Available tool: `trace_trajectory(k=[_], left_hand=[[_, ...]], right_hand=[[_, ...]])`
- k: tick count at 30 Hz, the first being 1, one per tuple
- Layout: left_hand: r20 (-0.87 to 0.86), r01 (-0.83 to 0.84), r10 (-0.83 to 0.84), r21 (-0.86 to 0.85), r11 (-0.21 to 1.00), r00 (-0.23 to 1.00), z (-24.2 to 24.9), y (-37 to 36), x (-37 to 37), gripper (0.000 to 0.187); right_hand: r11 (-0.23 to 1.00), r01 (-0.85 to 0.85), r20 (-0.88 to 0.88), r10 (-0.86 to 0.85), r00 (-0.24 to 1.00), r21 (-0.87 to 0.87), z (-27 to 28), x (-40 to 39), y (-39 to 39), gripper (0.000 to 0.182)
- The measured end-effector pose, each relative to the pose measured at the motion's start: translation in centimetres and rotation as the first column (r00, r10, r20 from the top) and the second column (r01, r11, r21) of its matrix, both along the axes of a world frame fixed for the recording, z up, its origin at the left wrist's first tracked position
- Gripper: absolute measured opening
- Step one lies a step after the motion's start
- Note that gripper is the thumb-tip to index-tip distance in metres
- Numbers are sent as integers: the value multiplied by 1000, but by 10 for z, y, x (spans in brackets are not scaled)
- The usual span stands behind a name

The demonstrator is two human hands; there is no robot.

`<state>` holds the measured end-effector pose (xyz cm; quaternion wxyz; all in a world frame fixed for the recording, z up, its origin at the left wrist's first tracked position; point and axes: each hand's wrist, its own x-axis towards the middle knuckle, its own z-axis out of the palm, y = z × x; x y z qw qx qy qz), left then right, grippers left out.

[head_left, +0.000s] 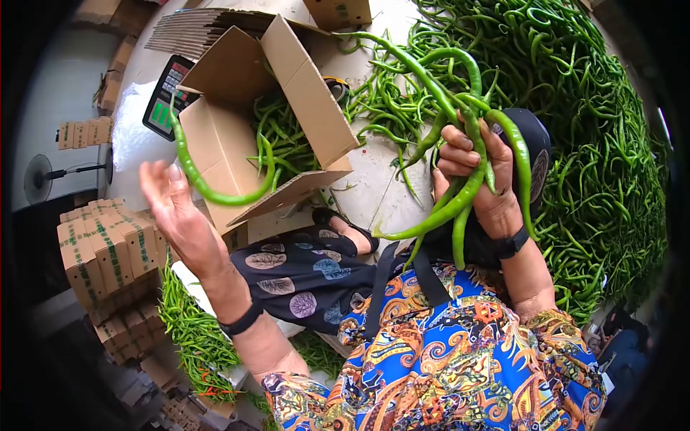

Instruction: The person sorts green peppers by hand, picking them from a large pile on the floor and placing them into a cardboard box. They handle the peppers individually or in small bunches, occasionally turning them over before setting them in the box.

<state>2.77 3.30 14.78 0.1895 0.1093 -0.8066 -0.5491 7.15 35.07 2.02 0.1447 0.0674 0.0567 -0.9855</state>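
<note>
My right hand [476, 159] is closed round a bunch of long green chili peppers [471, 197], which stick out above and below the fist. On the other side my left hand [180, 215] is open, palm up, its fingers apart. Just beyond those fingertips a single long curved green chili pepper [208, 190] hangs over the near side of an open cardboard box [309, 100], apart from the palm. Inside the box lies a heap of green chili peppers [287, 136], partly hidden by the flaps.
A large pile of chili peppers [596, 144] covers the right side. Loose peppers [395, 108] lie on the floor beside the box. A digital scale [167, 97] stands at the box's left. Stacked cartons [108, 251], a fan [50, 172] and more peppers [190, 330] are at the left.
</note>
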Motion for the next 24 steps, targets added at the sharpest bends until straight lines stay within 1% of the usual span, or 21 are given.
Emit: trace_trajectory(k=[1, 2, 3, 4, 5, 6, 7, 8, 10, 12, 13, 15, 16, 18, 20, 21, 22, 24], left_hand=[[-73, -3, -15, -244, 970, 997, -1, 10, 4, 52], [-139, -20, -51, -470, 882, 989, -3, 24, 10, 54], [21, 234, -251, -438, 868, 968, -5, 45, 23, 49], [190, 483, -444, -348, 804, 876, -7, 65, 37, 44], [335, 672, -592, -222, 706, 733, -9, 86, 51, 39], [312, 735, -671, -175, 655, 673, -23, 103, 61, 34], [248, 775, -734, -235, 587, 632, -40, 113, 68, 40], [244, 759, -719, -239, 605, 650, -50, 124, 75, 37], [281, 768, -717, -163, 619, 638, -59, 130, 80, 30], [273, 768, -719, -162, 620, 639, -56, 128, 82, 24], [271, 767, -719, -161, 621, 640, -54, 126, 84, 22], [263, 716, -668, -323, 618, 696, -36, 108, 93, 20], [259, 687, -644, -399, 607, 720, -25, 96, 99, 19], [269, 611, -559, -490, 621, 784, -3, 70, 117, 19], [327, 507, -390, -609, 610, 861, 19, 37, 143, 21], [363, 455, -278, -647, 612, 889, 30, 17, 159, 21], [392, 403, -160, -685, 607, 906, 40, -3, 176, 22], [432, 340, 93, -809, 479, 897, 52, -46, 217, 22]], right_hand=[[1000, -18, 22, 19, 1000, -6, 0, 0, 1, 20], [1000, -12, 30, 12, 999, -15, -2, 1, -1, 19], [999, -21, 2, 21, 1000, -39, -4, 2, -4, 19], [997, -39, -32, 38, 999, -62, -6, 1, -5, 19], [998, -51, -25, 50, 998, -41, -8, 0, -5, 19], [998, -60, -13, 59, 998, -37, -9, 0, -6, 20], [997, -71, -28, 71, 997, -16, -9, 2, -8, 22], [997, -82, -44, 82, 996, 4, -10, 3, -11, 23], [994, -102, -42, 103, 994, 24, -12, 6, -15, 28], [990, -136, -64, 134, 989, -21, -17, 7, -17, 28], [990, -130, -36, 132, 991, 57, -16, 9, -18, 29], [968, -110, 19, 109, 994, 225, -8, 14, -20, 29], [951, -119, 52, 109, 993, 286, -14, 14, -19, 31], [933, -140, -28, 158, 987, 333, -16, 14, -17, 31], [924, -169, -26, 189, 982, 342, -17, 15, -18, 31], [919, -185, -19, 204, 979, 347, -18, 18, -19, 33], [924, -198, -59, 229, 972, 327, -16, 19, -20, 34], [916, -211, -94, 256, 962, 340, -20, 23, -20, 36]])
